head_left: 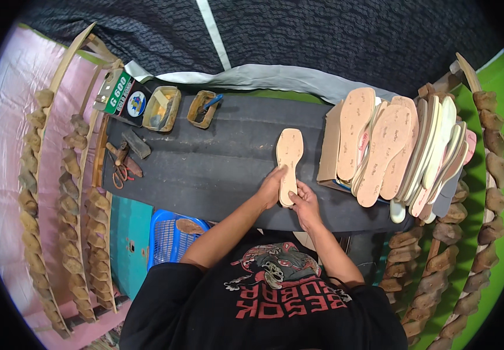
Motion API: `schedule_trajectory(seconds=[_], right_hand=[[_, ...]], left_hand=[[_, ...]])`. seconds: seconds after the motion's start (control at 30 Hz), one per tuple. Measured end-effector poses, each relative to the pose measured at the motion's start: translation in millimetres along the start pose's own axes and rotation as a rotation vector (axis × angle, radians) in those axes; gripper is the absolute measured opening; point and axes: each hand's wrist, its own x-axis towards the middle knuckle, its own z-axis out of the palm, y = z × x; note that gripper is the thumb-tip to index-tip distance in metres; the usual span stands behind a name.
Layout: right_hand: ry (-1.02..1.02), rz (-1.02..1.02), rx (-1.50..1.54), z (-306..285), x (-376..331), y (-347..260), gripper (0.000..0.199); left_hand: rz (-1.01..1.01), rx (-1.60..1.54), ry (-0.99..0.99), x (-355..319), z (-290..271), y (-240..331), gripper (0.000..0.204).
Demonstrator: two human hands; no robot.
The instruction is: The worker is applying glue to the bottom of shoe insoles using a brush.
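A tan insole [289, 149] is held upright over the near part of the dark table, its wide end pointing away from me. My left hand [271, 187] grips its left edge near the middle. Around the narrow lower end are the fingers and thumb of my right hand [305, 205]. Small dark marks dot the insole's face. To the right, a big pile of insoles [387, 146] leans in and against a cardboard box [329, 149], tan ones in front and paler ones behind.
On the dark table [222, 157], a tin can [120, 96], two crusted containers [163, 108] [200, 111], a grey block [136, 144] and scissors [122, 175] sit left. A blue basket [164, 239] stands below the near edge. Racks of wooden shoe lasts [30, 204] [494, 198] flank both sides.
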Motion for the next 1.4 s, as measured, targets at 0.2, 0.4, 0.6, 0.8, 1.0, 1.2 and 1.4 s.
schedule_trajectory(seconds=[0.2,0.4,0.6,0.8,1.0,1.2,1.4], right_hand=[[-0.087,0.006,0.019,17.4,-2.3,8.6,0.046],[-0.047,0.036,0.027,50.1,2.6,7.9,0.027],[0.108,-0.094,-0.097,80.0,29.5,7.7,0.025],[0.116,-0.145,-0.253,111.5,75.9,2.8,0.037],[0.112,-0.128,-0.261,146.0,117.2,-5.0,0.033],[0.078,-0.096,-0.313,161.3,140.4,0.8,0.025],[0.021,-0.155,-0.299,192.6,185.0,-14.8,0.024]], left_hand=[[0.062,-0.162,-0.123,-8.6,-26.9,33.3,0.071],[0.032,-0.28,-0.24,-15.5,-46.4,52.4,0.071],[-0.013,-0.353,-0.278,-24.2,-82.7,67.4,0.068],[0.027,-0.372,-0.216,-41.8,-118.7,78.2,0.066],[0.032,-0.353,-0.228,-67.1,-137.5,91.1,0.068],[0.048,-0.269,-0.089,-71.6,-169.2,99.1,0.072],[0.083,-0.329,-0.023,-85.1,-186.6,102.4,0.072]])
